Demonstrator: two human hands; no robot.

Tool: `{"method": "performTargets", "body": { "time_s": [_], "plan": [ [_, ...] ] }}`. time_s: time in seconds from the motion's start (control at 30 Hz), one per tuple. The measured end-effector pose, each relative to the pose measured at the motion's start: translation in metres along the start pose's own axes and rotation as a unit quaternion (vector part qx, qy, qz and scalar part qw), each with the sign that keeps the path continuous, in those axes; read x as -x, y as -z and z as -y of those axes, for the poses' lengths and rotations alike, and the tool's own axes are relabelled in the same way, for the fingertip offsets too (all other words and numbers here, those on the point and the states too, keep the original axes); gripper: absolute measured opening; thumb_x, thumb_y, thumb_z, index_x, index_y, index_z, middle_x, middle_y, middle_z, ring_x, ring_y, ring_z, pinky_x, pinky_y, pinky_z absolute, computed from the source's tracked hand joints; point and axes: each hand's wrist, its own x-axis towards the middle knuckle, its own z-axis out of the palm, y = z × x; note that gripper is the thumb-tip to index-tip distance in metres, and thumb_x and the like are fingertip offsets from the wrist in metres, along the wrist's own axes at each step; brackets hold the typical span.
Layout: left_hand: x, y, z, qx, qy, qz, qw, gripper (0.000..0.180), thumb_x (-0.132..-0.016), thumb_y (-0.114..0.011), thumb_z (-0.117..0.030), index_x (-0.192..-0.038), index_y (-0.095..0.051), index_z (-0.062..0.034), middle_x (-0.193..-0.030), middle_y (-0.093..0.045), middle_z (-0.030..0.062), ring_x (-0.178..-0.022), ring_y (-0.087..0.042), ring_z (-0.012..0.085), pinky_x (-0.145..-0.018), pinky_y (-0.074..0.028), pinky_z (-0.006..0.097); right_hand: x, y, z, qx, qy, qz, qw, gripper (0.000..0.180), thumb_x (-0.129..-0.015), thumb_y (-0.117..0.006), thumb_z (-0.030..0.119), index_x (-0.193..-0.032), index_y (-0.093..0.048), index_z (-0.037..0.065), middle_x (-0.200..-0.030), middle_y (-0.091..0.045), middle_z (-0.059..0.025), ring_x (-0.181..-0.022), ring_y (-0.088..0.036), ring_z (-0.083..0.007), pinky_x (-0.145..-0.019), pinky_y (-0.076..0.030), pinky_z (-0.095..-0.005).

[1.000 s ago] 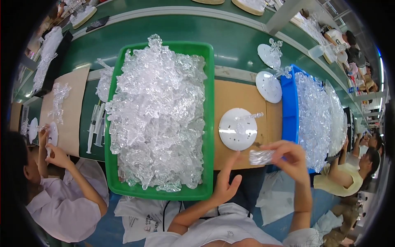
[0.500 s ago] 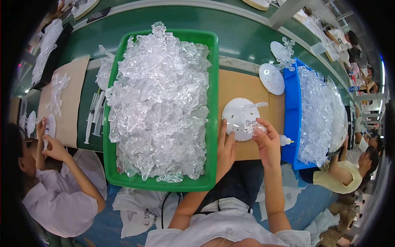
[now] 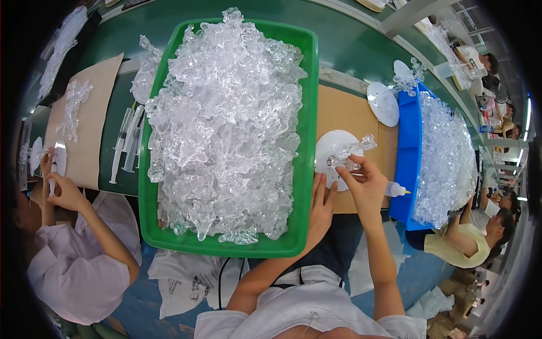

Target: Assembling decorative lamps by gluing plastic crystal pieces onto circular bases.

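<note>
A white round plate (image 3: 326,146) lies on brown cardboard just right of the green tray. My left hand (image 3: 322,210) holds its near rim, the fingers partly hidden where they meet the edge. Pinched between the thumb and fingers of my right hand (image 3: 366,183) is a clear plastic piece (image 3: 345,155) with a knobbly, branching outline. It is held over the right part of the plate, and I cannot tell whether they touch. Close to the right hand lies a small white bottle (image 3: 397,190) with a yellowish tip.
The green tray (image 3: 311,113), heaped with clear plastic pieces (image 3: 226,124), stands at my left. A blue bin (image 3: 407,152) of similar pieces is at the right. Another white plate (image 3: 383,104) lies beyond. Syringes (image 3: 119,150) lie left, near a co-worker's hands (image 3: 68,192).
The view has shifted, so the tray sits higher in the picture. My right hand has turned the clear piece so that its length points up and right. My left hand has slid toward the plate's near rim.
</note>
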Motion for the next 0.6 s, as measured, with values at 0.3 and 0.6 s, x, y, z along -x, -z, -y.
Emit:
{"method": "performTargets", "body": {
  "time_s": [0.3,0.6],
  "plan": [
    [0.0011,-0.0021,0.0008,-0.006,-0.004,0.0,1.0,0.048,-0.08,-0.061,-0.006,-0.128,-0.052,-0.0058,-0.132,-0.043,0.0241,-0.131,-0.036,0.0359,-0.107,-0.029,0.052,-0.002,-0.0086,-0.0025,0.102,0.04,-0.001,0.994,0.025,-0.077,-0.073,0.004,-0.095,-0.057,-0.004,-0.084,-0.068,-0.0104,-0.076,-0.067,-0.0147,-0.066,-0.053,-0.0246],
    [0.0022,0.0023,0.0026,-0.026,-0.016,0.022,0.999,0.048,-0.08,-0.063,-0.009,-0.126,-0.053,-0.0051,-0.135,-0.04,0.0252,-0.133,-0.034,0.0365,-0.107,-0.027,0.053,-0.0027,-0.0121,-0.0023,0.181,0.077,0.012,0.98,0.025,-0.078,-0.072,0.01,-0.094,-0.056,-0.002,-0.082,-0.067,-0.0168,-0.071,-0.069,-0.024,-0.06,-0.055,-0.0306]
  ]
}}
